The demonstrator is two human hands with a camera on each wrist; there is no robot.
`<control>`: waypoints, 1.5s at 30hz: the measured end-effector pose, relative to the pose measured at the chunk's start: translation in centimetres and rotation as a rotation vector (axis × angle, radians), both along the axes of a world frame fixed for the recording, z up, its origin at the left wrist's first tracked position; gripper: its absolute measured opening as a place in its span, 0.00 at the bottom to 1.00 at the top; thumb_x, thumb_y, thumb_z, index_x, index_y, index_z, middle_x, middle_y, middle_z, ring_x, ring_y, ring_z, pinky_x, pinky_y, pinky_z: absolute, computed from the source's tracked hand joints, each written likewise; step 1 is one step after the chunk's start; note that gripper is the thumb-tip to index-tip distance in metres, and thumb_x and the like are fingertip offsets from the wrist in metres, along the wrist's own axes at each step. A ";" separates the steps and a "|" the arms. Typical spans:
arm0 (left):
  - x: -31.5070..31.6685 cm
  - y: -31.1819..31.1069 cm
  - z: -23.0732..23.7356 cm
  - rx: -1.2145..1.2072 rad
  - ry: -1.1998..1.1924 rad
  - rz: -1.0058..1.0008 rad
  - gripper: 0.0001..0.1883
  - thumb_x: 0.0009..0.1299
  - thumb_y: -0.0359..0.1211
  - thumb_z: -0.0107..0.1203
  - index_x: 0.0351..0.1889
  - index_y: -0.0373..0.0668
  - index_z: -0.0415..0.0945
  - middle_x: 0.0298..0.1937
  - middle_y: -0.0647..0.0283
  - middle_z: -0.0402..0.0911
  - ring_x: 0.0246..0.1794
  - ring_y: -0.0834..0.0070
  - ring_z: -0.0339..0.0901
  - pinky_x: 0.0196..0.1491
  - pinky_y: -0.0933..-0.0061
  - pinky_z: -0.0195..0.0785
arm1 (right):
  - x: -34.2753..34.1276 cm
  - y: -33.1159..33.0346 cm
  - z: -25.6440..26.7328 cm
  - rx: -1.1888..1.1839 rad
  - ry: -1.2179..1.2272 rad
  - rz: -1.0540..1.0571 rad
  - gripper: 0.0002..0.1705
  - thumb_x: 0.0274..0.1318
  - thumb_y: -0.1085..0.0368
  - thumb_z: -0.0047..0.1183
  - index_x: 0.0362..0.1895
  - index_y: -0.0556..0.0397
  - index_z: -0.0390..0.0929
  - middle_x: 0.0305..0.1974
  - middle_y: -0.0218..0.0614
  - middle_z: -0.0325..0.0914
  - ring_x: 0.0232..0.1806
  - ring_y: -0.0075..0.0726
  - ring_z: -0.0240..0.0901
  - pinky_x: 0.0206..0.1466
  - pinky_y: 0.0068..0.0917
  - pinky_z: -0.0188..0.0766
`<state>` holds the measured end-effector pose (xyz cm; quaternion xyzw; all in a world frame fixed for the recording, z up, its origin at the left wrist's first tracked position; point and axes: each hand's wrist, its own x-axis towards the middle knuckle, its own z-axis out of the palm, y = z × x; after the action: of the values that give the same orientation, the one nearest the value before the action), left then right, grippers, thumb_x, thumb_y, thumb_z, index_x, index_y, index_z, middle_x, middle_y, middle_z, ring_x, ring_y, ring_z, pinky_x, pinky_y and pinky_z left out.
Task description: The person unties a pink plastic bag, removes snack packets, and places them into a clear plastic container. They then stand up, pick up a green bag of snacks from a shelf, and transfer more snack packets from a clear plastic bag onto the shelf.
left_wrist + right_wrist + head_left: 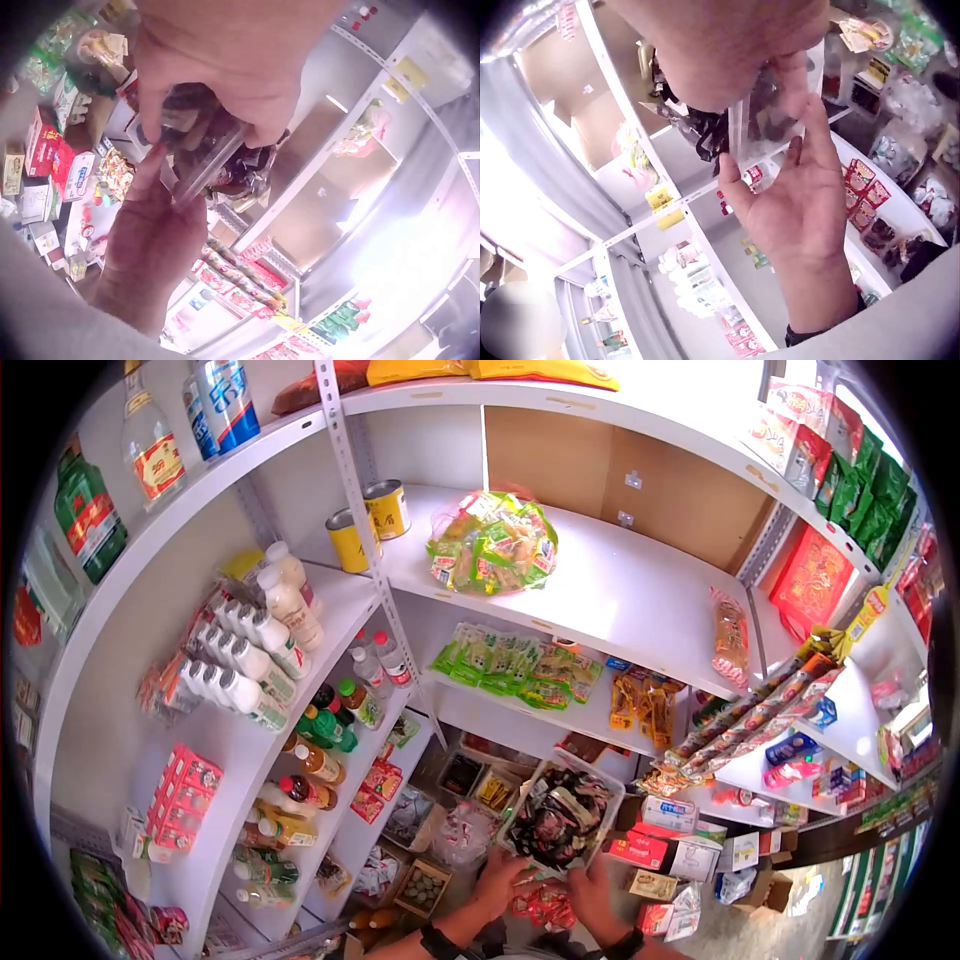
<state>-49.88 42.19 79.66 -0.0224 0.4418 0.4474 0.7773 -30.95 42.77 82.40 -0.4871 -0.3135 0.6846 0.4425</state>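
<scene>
"Held item?"
"One clear bin (617, 797), dark packets (560, 815) inside, just off the front edge of the shelf (480, 703)."
"Hands?"
"Two: left hand (495, 888), right hand (594, 902), each gripping a near corner."
"Step?"
"Carrying weight, I judge. Next move calls for even grips, bin level, packets clear of the rim."
</scene>
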 end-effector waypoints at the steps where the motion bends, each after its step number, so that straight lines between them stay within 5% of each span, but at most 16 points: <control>1: -0.6 0.3 1.1 -0.024 0.079 0.001 0.42 0.77 0.35 0.58 0.82 0.53 0.40 0.74 0.49 0.57 0.73 0.42 0.63 0.72 0.37 0.71 | -0.4 0.7 1.0 -0.059 -0.045 0.040 0.36 0.68 0.74 0.36 0.78 0.52 0.44 0.59 0.48 0.72 0.47 0.49 0.83 0.43 0.41 0.88; 4: -3.2 0.8 -2.4 0.033 0.084 -0.080 0.58 0.75 0.38 0.61 0.81 0.63 0.16 0.74 0.40 0.56 0.65 0.42 0.72 0.64 0.37 0.78 | -1.0 1.1 0.3 -0.108 -0.108 0.131 0.37 0.68 0.74 0.37 0.78 0.51 0.44 0.59 0.49 0.72 0.44 0.47 0.84 0.42 0.40 0.88; 5: -3.7 1.1 -3.1 -0.020 0.072 -0.092 0.59 0.75 0.37 0.61 0.81 0.60 0.14 0.74 0.40 0.56 0.64 0.42 0.73 0.64 0.37 0.78 | -1.5 1.2 0.4 -0.076 -0.064 0.112 0.37 0.68 0.72 0.38 0.79 0.51 0.43 0.58 0.50 0.73 0.40 0.45 0.85 0.38 0.39 0.87; 8: -5.1 0.9 -3.5 0.027 -0.081 -0.113 0.54 0.75 0.38 0.62 0.83 0.54 0.24 0.71 0.42 0.61 0.63 0.45 0.75 0.63 0.40 0.79 | -2.1 1.6 1.2 -0.061 -0.204 0.199 0.38 0.68 0.70 0.40 0.79 0.51 0.43 0.57 0.49 0.74 0.38 0.43 0.85 0.36 0.38 0.86; 10: -5.3 1.1 -0.5 0.015 0.183 -0.160 0.31 0.73 0.37 0.62 0.66 0.40 0.55 0.65 0.44 0.69 0.64 0.47 0.74 0.63 0.41 0.77 | -2.4 2.0 1.8 -0.084 -0.207 0.204 0.38 0.68 0.68 0.43 0.78 0.54 0.44 0.54 0.50 0.76 0.36 0.42 0.86 0.34 0.37 0.85; 12: -5.4 1.5 1.3 0.037 0.270 -0.178 0.22 0.73 0.36 0.61 0.57 0.32 0.70 0.61 0.45 0.73 0.63 0.48 0.75 0.62 0.41 0.76 | -2.2 2.0 1.7 -0.121 -0.190 0.215 0.38 0.67 0.67 0.44 0.78 0.56 0.45 0.52 0.50 0.78 0.36 0.42 0.86 0.34 0.36 0.85; 15: -7.2 1.5 1.3 0.101 0.114 -0.135 0.24 0.76 0.38 0.54 0.63 0.30 0.68 0.59 0.43 0.76 0.58 0.47 0.79 0.60 0.42 0.78 | -3.0 2.6 3.2 -0.034 -0.351 0.274 0.39 0.67 0.67 0.45 0.78 0.58 0.46 0.50 0.51 0.79 0.34 0.41 0.86 0.35 0.35 0.85; 18: -9.1 1.8 -1.2 0.128 -0.074 -0.126 0.22 0.76 0.40 0.50 0.64 0.39 0.67 0.60 0.50 0.77 0.54 0.51 0.81 0.58 0.45 0.80 | -4.4 3.3 5.8 0.028 -0.392 0.264 0.39 0.66 0.67 0.45 0.79 0.57 0.47 0.49 0.51 0.81 0.32 0.41 0.86 0.35 0.35 0.85; 21: -8.8 2.6 2.8 0.190 0.059 -0.064 0.24 0.77 0.42 0.47 0.68 0.43 0.66 0.59 0.52 0.78 0.55 0.52 0.81 0.56 0.48 0.81 | -5.4 4.2 6.4 0.115 -0.394 0.275 0.41 0.64 0.69 0.44 0.80 0.52 0.46 0.51 0.51 0.80 0.31 0.40 0.86 0.34 0.35 0.86; 28: -9.9 4.2 4.3 0.307 0.164 -0.083 0.27 0.79 0.39 0.46 0.76 0.53 0.60 0.65 0.56 0.77 0.56 0.55 0.82 0.56 0.52 0.81 | -6.3 5.6 8.1 0.117 -0.381 0.303 0.43 0.64 0.69 0.43 0.81 0.48 0.44 0.51 0.50 0.80 0.32 0.37 0.85 0.34 0.34 0.85; 32: -9.9 4.5 3.4 0.378 0.113 -0.046 0.29 0.75 0.28 0.45 0.76 0.49 0.61 0.68 0.55 0.75 0.63 0.54 0.79 0.57 0.49 0.80 | -6.2 5.8 5.4 0.090 -0.423 0.283 0.41 0.64 0.69 0.45 0.80 0.52 0.47 0.48 0.50 0.79 0.30 0.37 0.84 0.31 0.35 0.84; 36: -9.5 4.9 3.4 0.273 0.128 0.006 0.27 0.76 0.29 0.44 0.74 0.48 0.61 0.66 0.54 0.76 0.62 0.56 0.80 0.56 0.53 0.83 | -5.9 6.4 5.5 0.099 -0.427 0.311 0.43 0.62 0.69 0.48 0.79 0.55 0.48 0.47 0.53 0.78 0.28 0.37 0.82 0.30 0.36 0.82; 38: -10.0 5.3 1.8 0.281 0.109 -0.035 0.34 0.71 0.26 0.41 0.78 0.55 0.57 0.69 0.55 0.73 0.63 0.52 0.77 0.58 0.45 0.79 | -5.5 6.8 5.4 0.157 -0.451 0.310 0.43 0.61 0.68 0.48 0.79 0.57 0.48 0.45 0.53 0.79 0.27 0.38 0.81 0.31 0.37 0.81; 45: -9.6 5.9 2.3 0.239 0.089 -0.056 0.30 0.75 0.28 0.38 0.77 0.54 0.57 0.70 0.53 0.72 0.64 0.51 0.77 0.60 0.45 0.79 | -4.9 7.3 4.4 0.182 -0.520 0.280 0.42 0.58 0.67 0.49 0.77 0.60 0.53 0.41 0.55 0.81 0.26 0.44 0.80 0.34 0.41 0.79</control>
<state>-59.45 48.12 81.92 0.1026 0.4197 0.4757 0.7662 -35.85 50.05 86.84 -0.5564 -0.5403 0.5604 0.2904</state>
